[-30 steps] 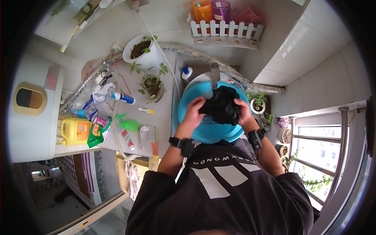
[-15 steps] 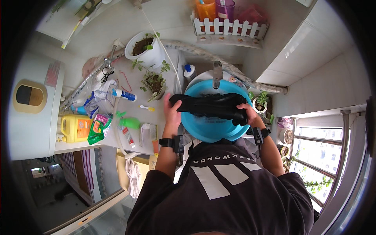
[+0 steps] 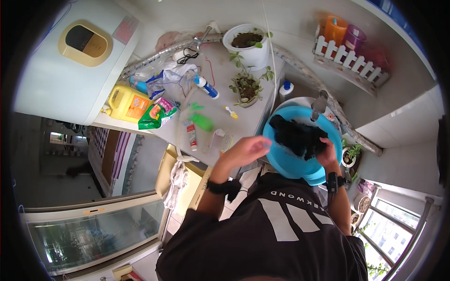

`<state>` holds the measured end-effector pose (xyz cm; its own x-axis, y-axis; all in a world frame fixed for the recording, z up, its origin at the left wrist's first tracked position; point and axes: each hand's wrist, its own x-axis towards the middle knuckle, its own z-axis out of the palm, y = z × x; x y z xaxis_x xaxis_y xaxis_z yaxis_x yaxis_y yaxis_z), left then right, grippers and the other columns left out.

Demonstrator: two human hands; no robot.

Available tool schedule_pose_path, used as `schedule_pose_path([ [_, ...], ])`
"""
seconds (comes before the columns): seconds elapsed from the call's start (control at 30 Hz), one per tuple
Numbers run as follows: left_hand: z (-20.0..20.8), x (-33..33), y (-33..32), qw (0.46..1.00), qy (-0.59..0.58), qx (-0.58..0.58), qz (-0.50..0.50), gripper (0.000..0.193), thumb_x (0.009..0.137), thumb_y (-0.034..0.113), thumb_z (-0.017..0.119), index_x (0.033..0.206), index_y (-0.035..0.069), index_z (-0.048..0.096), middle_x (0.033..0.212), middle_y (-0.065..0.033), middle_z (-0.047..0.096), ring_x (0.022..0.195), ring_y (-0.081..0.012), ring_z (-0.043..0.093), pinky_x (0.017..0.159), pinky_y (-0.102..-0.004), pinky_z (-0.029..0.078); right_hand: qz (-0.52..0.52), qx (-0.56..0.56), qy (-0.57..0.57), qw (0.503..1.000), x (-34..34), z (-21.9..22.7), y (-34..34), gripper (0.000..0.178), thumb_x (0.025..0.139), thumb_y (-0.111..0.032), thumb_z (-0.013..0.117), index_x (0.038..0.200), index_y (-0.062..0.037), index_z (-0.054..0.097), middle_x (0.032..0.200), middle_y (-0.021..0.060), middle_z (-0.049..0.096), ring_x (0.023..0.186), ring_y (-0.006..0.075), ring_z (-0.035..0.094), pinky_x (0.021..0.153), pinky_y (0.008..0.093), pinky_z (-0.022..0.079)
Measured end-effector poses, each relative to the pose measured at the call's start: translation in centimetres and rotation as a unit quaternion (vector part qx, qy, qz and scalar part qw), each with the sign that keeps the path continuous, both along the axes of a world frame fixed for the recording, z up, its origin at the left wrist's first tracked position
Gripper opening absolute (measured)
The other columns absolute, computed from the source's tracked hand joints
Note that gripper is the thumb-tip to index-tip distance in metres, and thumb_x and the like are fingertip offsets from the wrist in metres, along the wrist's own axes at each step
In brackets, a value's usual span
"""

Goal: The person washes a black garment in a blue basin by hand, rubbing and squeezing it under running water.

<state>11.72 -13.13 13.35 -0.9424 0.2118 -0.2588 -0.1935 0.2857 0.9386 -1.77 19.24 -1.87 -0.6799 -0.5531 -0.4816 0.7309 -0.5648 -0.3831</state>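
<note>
Faucet [image 3: 319, 106] over basin [image 3: 284, 162], bottle [image 3: 286, 89] nearby

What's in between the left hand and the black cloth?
In the head view, just a bare bit of the blue basin shows between the left hand and the black cloth.

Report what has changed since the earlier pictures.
The left hand let go of the black cloth and hangs apart from it. The cloth, stretched between both hands half a second ago, is now bunched in the blue basin. The right hand keeps hold of its right edge. The yellow jug and green bottle stay put.
</note>
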Motion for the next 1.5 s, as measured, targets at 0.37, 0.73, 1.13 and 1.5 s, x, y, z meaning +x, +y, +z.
schedule_pose_path([
  [0.37,-4.4,12.3,-34.1,0.692,0.064,-0.557,0.455,0.020,0.081,0.010,0.057,0.093,0.007,0.073,0.084,-0.0164,0.070,0.082,-0.0370,0.068,0.073,-0.0434,0.054,0.000,0.002,-0.034,0.999,1.5,-1.4,0.8,0.048,0.083,-0.017,0.057,0.129,-0.0048,0.054,0.124,0.0115,0.063,0.111,0.0291,0.060,0.097,0.0398,0.047],
  [0.73,-13.8,5.0,-45.7,0.645,0.073,-0.604,0.462,0.013,0.078,0.017,0.059,0.081,0.012,0.071,0.077,-0.0203,0.066,0.076,-0.0438,0.064,0.070,-0.0507,0.052,-0.066,0.027,-0.047,0.996,2.7,-0.8,0.2,0.047,0.084,-0.014,0.056,0.130,-0.0041,0.053,0.124,0.0108,0.062,0.110,0.0291,0.060,0.098,0.0405,0.047],
  [1.13,-12.4,2.6,-44.5,0.641,-0.003,-0.671,0.372,0.012,0.085,0.019,0.058,0.089,0.014,0.069,0.089,-0.0169,0.069,0.084,-0.0396,0.067,0.071,-0.0514,0.054,-0.094,0.048,-0.053,0.993,3.9,-0.1,-1.6,0.049,0.083,-0.014,0.057,0.131,-0.0053,0.052,0.124,0.0102,0.062,0.109,0.0276,0.060,0.097,0.0391,0.046],
  [1.5,-13.1,3.1,-46.0,0.677,0.095,-0.607,0.404,0.019,0.078,0.023,0.063,0.086,0.007,0.070,0.080,-0.0198,0.068,0.081,-0.0414,0.066,0.073,-0.0501,0.052,-0.097,0.041,-0.063,0.992,3.8,-0.1,-1.8,0.044,0.084,-0.015,0.056,0.126,-0.0040,0.055,0.118,0.0111,0.065,0.105,0.0280,0.062,0.094,0.0399,0.048],
])
